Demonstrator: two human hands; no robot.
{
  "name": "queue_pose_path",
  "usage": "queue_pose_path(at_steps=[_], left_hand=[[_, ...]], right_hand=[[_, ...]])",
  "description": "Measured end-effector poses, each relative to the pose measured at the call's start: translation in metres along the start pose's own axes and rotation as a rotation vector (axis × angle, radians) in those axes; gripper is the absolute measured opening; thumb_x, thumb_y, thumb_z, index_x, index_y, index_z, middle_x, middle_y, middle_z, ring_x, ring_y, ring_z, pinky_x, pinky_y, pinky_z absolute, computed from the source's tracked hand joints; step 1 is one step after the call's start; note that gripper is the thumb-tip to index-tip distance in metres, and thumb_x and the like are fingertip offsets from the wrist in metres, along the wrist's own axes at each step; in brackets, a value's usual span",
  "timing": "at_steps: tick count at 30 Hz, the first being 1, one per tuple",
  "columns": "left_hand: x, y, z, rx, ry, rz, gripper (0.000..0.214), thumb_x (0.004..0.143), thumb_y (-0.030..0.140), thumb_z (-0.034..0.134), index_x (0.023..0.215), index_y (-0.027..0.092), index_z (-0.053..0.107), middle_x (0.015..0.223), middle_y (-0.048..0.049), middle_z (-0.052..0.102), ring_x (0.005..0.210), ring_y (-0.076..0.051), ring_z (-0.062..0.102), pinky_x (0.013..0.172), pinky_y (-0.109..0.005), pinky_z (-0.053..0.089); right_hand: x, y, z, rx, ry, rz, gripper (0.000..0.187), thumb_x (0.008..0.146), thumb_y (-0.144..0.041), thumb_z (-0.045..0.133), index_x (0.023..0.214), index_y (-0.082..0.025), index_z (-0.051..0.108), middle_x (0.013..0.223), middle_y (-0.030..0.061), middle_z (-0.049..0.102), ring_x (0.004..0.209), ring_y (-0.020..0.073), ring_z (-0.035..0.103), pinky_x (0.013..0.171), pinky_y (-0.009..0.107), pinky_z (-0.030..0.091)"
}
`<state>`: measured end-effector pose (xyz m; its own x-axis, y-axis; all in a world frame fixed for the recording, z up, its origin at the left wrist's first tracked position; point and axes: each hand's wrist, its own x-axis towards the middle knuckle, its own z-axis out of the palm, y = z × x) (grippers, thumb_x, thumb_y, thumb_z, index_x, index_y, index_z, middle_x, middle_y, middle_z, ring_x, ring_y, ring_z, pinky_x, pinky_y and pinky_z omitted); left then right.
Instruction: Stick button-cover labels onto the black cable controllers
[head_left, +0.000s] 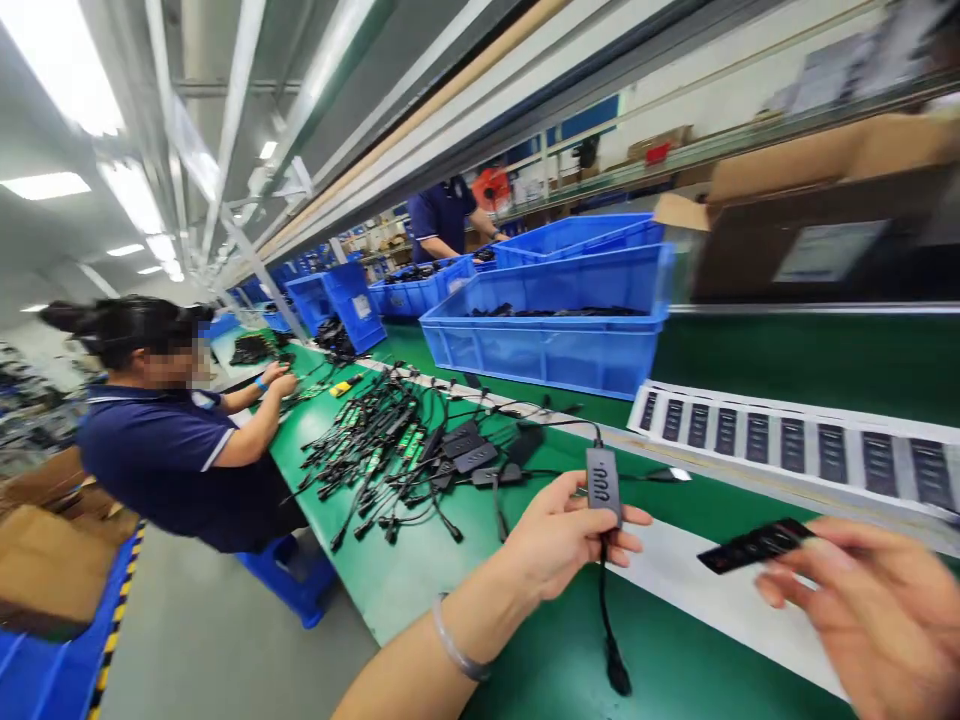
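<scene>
My left hand (559, 535) grips a small dark grey cable control box (602, 478) with a row of slots on its face. One cable runs from its top, and another hangs below to a black connector. In my right hand (870, 590) is a thin black label strip (754, 546), pinched at one end and held apart from the box. A white sheet of similar black labels (795, 448) lies beyond my right hand. To the left of my left hand spreads a pile of black cables with boxes and green circuit boards (390, 450).
Blue bins (544, 330) stand along the back of the green bench (352, 590), one with black parts inside. A cardboard box (817, 230) sits at the back right. A co-worker (165, 440) works at the bench on the left; another person (442, 225) stands beyond the bins.
</scene>
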<state>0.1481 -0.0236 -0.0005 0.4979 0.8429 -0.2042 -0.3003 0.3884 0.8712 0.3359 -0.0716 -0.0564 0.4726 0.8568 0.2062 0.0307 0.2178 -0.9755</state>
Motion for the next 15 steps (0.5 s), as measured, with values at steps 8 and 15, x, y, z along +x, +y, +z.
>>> queue_pose_path(at_steps=[8,15], left_hand=[[-0.01,-0.025,0.021,0.011,-0.142,-0.217,0.055,0.063,0.015,0.076,0.112,0.015,0.052,0.094,-0.0097,0.07,0.074,-0.018,0.068,0.071,-0.031,0.051],[-0.01,-0.031,0.023,0.041,-0.224,-0.226,0.057,0.067,0.013,0.075,0.119,0.014,0.049,0.101,-0.0116,0.069,0.083,-0.021,0.069,0.079,-0.035,0.051]], right_hand=[[-0.004,-0.029,0.012,0.285,-0.084,0.159,0.037,0.071,-0.045,0.076,0.088,-0.023,0.051,0.068,-0.0064,0.047,0.044,0.0068,0.046,0.039,0.02,0.04],[-0.009,-0.025,0.011,0.235,-0.198,0.153,0.032,0.074,-0.041,0.075,0.088,-0.02,0.055,0.067,-0.0057,0.046,0.05,0.007,0.044,0.038,0.016,0.042]])
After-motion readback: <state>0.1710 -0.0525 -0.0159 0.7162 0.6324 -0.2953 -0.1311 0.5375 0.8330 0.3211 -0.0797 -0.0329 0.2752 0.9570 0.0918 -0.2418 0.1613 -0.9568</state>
